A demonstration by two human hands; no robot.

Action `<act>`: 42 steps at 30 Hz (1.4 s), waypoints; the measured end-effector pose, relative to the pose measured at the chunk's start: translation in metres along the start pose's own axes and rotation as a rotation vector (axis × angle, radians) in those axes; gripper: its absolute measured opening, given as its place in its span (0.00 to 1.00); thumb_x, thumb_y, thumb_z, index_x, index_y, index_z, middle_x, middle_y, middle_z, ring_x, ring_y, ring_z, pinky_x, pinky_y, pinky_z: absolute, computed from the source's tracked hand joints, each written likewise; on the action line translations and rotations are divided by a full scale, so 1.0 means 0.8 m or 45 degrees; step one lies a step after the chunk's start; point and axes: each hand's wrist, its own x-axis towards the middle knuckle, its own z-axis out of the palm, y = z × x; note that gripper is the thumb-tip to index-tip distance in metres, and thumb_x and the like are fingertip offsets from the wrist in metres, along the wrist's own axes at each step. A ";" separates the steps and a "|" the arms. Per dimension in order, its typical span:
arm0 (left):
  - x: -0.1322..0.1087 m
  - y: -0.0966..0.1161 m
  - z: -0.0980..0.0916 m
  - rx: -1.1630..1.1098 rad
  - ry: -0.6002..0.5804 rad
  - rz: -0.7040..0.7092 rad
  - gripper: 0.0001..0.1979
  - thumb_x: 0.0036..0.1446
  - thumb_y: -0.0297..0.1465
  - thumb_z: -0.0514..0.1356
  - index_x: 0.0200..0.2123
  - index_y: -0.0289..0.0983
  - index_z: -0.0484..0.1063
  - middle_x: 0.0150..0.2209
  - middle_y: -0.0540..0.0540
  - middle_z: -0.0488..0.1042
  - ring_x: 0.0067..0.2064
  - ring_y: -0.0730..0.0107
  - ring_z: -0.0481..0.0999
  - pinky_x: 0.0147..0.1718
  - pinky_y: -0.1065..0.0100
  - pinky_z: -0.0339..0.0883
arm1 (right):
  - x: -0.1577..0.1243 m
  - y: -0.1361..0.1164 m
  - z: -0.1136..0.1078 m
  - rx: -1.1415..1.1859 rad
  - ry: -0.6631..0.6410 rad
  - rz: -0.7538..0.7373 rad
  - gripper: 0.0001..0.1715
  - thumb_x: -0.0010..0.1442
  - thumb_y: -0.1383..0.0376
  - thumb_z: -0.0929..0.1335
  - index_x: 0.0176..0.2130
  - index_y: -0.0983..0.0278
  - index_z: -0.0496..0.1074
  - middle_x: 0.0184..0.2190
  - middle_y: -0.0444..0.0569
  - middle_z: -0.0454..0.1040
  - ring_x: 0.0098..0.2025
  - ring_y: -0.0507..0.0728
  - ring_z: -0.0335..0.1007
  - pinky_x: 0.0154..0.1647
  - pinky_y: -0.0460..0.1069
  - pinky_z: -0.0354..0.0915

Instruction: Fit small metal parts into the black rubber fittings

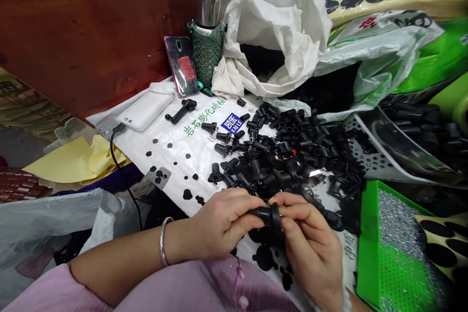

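The white sack (pixel 171 144) by your hands has green Chinese letters (pixel 204 117) on it that start with 岩石膨化. A blue square (pixel 231 123) on the sack says 凯乐 and KAI LE in white. The red sticker (pixel 186 68) on your phone (pixel 174 53) is too blurry to read.

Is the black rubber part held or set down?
Held: the left hand and right hand pinch the black rubber part between them.

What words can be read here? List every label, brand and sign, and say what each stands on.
"KAI LE" and "凯乐": blue square logo on the white woven sheet.
"岩石…": green Chinese line on the same sheet; the rest is too small to be sure of.
Red label on the phone: too blurred to read.
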 end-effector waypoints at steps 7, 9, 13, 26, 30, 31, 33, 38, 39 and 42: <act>0.002 0.000 -0.011 -0.484 -0.080 -0.457 0.13 0.58 0.30 0.54 0.45 0.33 0.70 0.36 0.45 0.73 0.34 0.72 0.70 0.33 0.72 0.64 | 0.011 -0.007 -0.027 -0.322 -0.398 -0.238 0.26 0.59 0.64 0.66 0.55 0.66 0.58 0.47 0.56 0.64 0.46 0.55 0.66 0.44 0.47 0.69; 0.004 0.003 -0.018 -0.434 -0.221 -0.389 0.12 0.59 0.29 0.53 0.45 0.34 0.70 0.34 0.47 0.72 0.33 0.73 0.69 0.33 0.73 0.63 | 0.013 -0.012 -0.032 -0.513 -0.521 -0.370 0.27 0.61 0.65 0.64 0.57 0.68 0.56 0.47 0.57 0.63 0.48 0.55 0.65 0.45 0.46 0.68; 0.005 0.006 -0.030 -0.142 -0.452 -0.220 0.09 0.60 0.30 0.53 0.36 0.32 0.71 0.29 0.49 0.68 0.31 0.74 0.66 0.33 0.73 0.60 | 0.016 -0.016 -0.037 -0.811 -0.644 -0.654 0.21 0.63 0.66 0.61 0.54 0.71 0.61 0.46 0.59 0.65 0.48 0.56 0.65 0.44 0.48 0.69; 0.001 0.008 -0.012 0.342 -0.199 0.126 0.12 0.61 0.27 0.48 0.36 0.28 0.69 0.28 0.43 0.67 0.31 0.68 0.65 0.32 0.68 0.63 | 0.007 -0.006 -0.018 -0.772 -0.402 -0.649 0.19 0.64 0.66 0.60 0.52 0.75 0.60 0.42 0.60 0.72 0.46 0.56 0.69 0.44 0.47 0.69; 0.002 0.000 -0.004 0.650 -0.051 0.286 0.12 0.61 0.26 0.47 0.39 0.28 0.68 0.30 0.41 0.68 0.32 0.65 0.64 0.32 0.64 0.63 | 0.012 -0.014 -0.012 -0.603 -0.324 -0.304 0.12 0.64 0.62 0.61 0.44 0.67 0.66 0.30 0.50 0.74 0.30 0.52 0.72 0.29 0.43 0.69; 0.002 -0.003 -0.002 0.700 -0.037 0.319 0.11 0.60 0.26 0.47 0.39 0.28 0.67 0.30 0.41 0.68 0.32 0.65 0.64 0.32 0.63 0.63 | 0.014 -0.015 -0.010 -0.538 -0.347 -0.162 0.12 0.64 0.61 0.60 0.41 0.66 0.67 0.25 0.46 0.74 0.25 0.51 0.71 0.24 0.42 0.67; 0.002 -0.009 0.002 0.730 -0.004 0.347 0.11 0.60 0.26 0.47 0.40 0.28 0.67 0.29 0.42 0.67 0.31 0.65 0.64 0.31 0.63 0.64 | 0.017 -0.017 -0.008 -0.429 -0.414 0.135 0.14 0.64 0.59 0.60 0.35 0.65 0.67 0.18 0.41 0.69 0.18 0.49 0.67 0.17 0.41 0.63; 0.004 -0.012 0.000 0.376 0.011 0.291 0.13 0.61 0.28 0.49 0.43 0.27 0.67 0.32 0.41 0.70 0.33 0.68 0.67 0.34 0.67 0.65 | 0.032 -0.031 -0.020 -0.568 -0.555 0.176 0.27 0.65 0.54 0.55 0.22 0.65 0.64 0.15 0.43 0.65 0.16 0.49 0.62 0.15 0.42 0.60; 0.005 -0.010 -0.003 0.279 -0.009 0.270 0.13 0.61 0.29 0.49 0.43 0.27 0.67 0.31 0.42 0.70 0.33 0.69 0.67 0.34 0.68 0.65 | 0.035 -0.035 -0.026 -0.640 -0.549 0.048 0.27 0.65 0.53 0.54 0.28 0.66 0.68 0.19 0.45 0.68 0.18 0.49 0.64 0.18 0.42 0.63; 0.009 -0.003 -0.010 0.043 -0.124 0.145 0.12 0.61 0.29 0.50 0.41 0.28 0.69 0.29 0.45 0.68 0.30 0.71 0.67 0.31 0.71 0.64 | 0.038 -0.044 -0.044 -0.870 -0.564 -0.406 0.33 0.63 0.49 0.55 0.54 0.73 0.60 0.41 0.59 0.72 0.35 0.55 0.72 0.31 0.46 0.70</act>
